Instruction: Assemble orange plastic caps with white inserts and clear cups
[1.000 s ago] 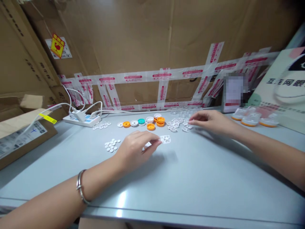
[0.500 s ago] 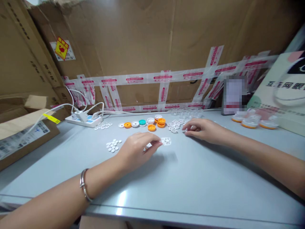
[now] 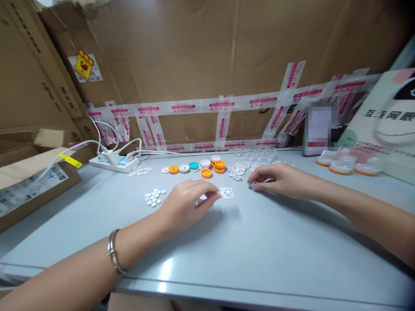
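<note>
My left hand point(image 3: 186, 203) rests on the grey table point(image 3: 246, 250) with its fingertips pinched on a small white lattice-shaped plastic piece point(image 3: 226, 192). My right hand point(image 3: 280, 179) lies to the right, fingers curled on another small white plastic piece point(image 3: 252, 185) at the near edge of a pile of such pieces point(image 3: 239, 169). Orange, white and teal round caps point(image 3: 204, 166) sit in a row behind my hands. A cluster of small white discs point(image 3: 153, 197) lies left of my left hand.
A white power strip point(image 3: 112, 163) with plugs and cables sits at the back left. Taped cardboard walls point(image 3: 207, 65) close off the back. A cardboard box point(image 3: 29, 181) stands at the left. Clear orange-based containers point(image 3: 343, 163) and a printed box point(image 3: 382, 125) are at the right.
My right hand has drawn back from the pile toward me and to the left, bringing a small white piece. My left hand has stayed put with its piece.
</note>
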### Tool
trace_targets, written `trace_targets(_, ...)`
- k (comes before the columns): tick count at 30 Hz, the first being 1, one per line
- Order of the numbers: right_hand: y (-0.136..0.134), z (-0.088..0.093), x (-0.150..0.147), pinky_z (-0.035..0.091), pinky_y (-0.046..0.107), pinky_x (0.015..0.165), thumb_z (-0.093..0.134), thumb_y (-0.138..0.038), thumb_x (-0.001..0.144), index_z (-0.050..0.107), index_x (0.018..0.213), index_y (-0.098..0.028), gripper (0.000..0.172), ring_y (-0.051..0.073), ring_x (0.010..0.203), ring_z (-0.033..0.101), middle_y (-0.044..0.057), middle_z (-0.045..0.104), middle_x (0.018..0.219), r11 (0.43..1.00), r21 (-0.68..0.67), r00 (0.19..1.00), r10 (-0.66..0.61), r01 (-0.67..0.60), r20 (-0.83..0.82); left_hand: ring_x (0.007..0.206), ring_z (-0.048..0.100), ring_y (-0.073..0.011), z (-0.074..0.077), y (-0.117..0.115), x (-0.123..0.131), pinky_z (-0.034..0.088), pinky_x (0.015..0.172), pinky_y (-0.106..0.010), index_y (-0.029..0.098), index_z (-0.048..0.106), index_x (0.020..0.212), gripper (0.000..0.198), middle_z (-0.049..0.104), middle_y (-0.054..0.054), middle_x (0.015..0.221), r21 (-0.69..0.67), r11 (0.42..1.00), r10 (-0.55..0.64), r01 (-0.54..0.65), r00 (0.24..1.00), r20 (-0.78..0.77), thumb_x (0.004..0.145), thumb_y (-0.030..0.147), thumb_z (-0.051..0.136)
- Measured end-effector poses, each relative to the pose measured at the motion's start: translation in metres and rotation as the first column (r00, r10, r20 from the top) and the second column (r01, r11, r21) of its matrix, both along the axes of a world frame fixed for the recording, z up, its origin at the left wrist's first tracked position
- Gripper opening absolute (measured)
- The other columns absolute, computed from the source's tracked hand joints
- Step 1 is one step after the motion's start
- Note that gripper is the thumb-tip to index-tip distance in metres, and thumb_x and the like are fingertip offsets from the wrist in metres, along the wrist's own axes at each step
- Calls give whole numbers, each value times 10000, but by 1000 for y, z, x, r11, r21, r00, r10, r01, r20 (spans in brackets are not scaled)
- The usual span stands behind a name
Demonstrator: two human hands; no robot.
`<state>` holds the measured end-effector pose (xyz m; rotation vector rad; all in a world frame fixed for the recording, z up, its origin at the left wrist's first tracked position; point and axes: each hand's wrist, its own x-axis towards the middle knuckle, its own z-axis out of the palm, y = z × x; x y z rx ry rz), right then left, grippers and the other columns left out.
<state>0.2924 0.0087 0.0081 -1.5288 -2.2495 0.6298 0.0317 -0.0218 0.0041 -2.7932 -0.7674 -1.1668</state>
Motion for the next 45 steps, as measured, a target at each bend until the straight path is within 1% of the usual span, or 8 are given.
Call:
trace_targets(7, 2, -10, 2, 479, 317, 779, 586, -366, 720, 697, 923, -208, 280, 210, 866, 642, 35, 713, 940, 999, 28, 998, 24, -22, -62, 603, 602, -91, 1, 0, 0, 470, 590, -200, 130, 612, 779, 95, 681, -18, 694, 6, 1000, 1, -1, 1000, 2, 832, 150, 535)
trace_targets(11, -2, -6, -5, 482, 316, 716, 621, -380, 695, 689, 873, -188, 270, 199, 767, 635, 38, 707, 816, 999, 38, 999, -6, 8, -54, 611, 608, -93, 1, 0, 0, 473, 599, -206, 140, 612, 789, 90, 684, -13, 698, 9, 1000, 11, -11, 1000, 3, 834, 160, 536)
trace_targets(14, -7, -2, -12, 485, 301, 674, 646, -389, 678, 666, 863, -183, 277, 179, 714, 623, 25, 678, 736, 1000, -7, 985, -11, 10, -170, 619, 612, -94, 1, -1, 1, 475, 604, -208, 143, 610, 792, 81, 688, -13, 705, 20, 1000, 12, -13, 1000, 20, 832, 159, 541)
trace_targets(19, -25, 5, -31, 505, 303, 703, 716, -413, 633, 659, 859, -189, 323, 174, 751, 630, 37, 681, 791, 997, -76, 852, -44, 5, -522, 628, 623, -97, 1, -2, 1, 474, 612, -214, 137, 608, 796, 42, 696, -16, 713, 89, 996, -17, 10, 997, 79, 817, 139, 571)
trace_targets(24, -45, 7, -51, 526, 314, 778, 751, -374, 612, 698, 774, -220, 230, 216, 961, 610, 61, 659, 997, 997, 74, 716, 68, -22, -695, 613, 624, -104, 2, -3, 3, 477, 608, -225, 142, 605, 789, 31, 697, -16, 689, 149, 988, -51, 36, 994, 95, 811, 142, 585)
trace_targets(30, -53, 3, -59, 530, 333, 835, 758, -334, 614, 692, 772, -221, 206, 197, 934, 641, 42, 687, 972, 993, -16, 651, 65, -117, -756, 578, 616, -108, 3, -5, 6, 474, 578, -227, 145, 606, 773, 45, 688, -14, 648, 234, 971, -74, 50, 993, 96, 810, 164, 590)
trace_targets(35, -55, 4, -57, 547, 339, 792, 763, -342, 608, 660, 806, -205, 262, 194, 842, 672, 39, 711, 884, 978, -143, 667, -7, -149, -745, 549, 608, -105, 2, -6, 6, 465, 568, -230, 146, 607, 749, 57, 686, -9, 627, 242, 970, -64, 37, 992, 106, 804, 156, 594)
trace_targets(45, -53, 3, -58, 526, 306, 742, 779, -337, 571, 612, 726, -191, 270, 162, 797, 650, 23, 690, 835, 968, -185, 673, -22, -172, -739, 583, 620, -102, 0, -5, 5, 457, 582, -227, 152, 597, 754, 94, 702, -4, 672, 261, 962, -106, 83, 992, 73, 797, 76, 563)
